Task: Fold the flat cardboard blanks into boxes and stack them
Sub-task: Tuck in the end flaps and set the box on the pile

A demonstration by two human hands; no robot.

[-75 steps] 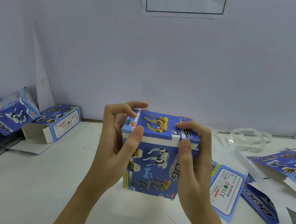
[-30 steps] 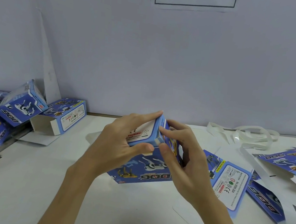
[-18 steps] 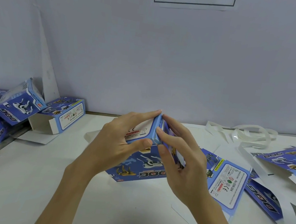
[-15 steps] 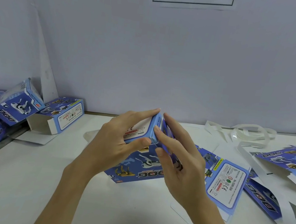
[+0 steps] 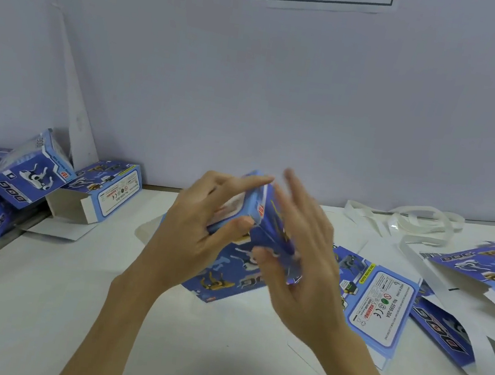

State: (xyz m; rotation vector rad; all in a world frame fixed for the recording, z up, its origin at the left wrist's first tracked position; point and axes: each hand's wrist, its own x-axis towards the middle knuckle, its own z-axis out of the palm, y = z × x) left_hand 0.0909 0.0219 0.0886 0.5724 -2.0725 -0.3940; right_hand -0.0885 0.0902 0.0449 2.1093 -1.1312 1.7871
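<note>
One blue printed cardboard box point(image 5: 229, 266), tilted above the white table point(image 5: 34, 316): left hand point(image 5: 192, 236) grips its top end; right hand point(image 5: 303, 257), blurred, fingers straight against its side. Flat blue blanks point(image 5: 382, 302) right, number unclear; three folded blue boxes point(image 5: 103, 193) far left.

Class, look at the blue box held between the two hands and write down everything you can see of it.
The blue box is printed cardboard showing toy robot dogs, white and yellow, and partly hidden lettering. It is folded into shape and tilted, one corner uppermost, its lowest corner near the white table. The left hand grips its upper end, thumb on the front. The right hand, blurred, lies with straight fingers against its right side.
</note>
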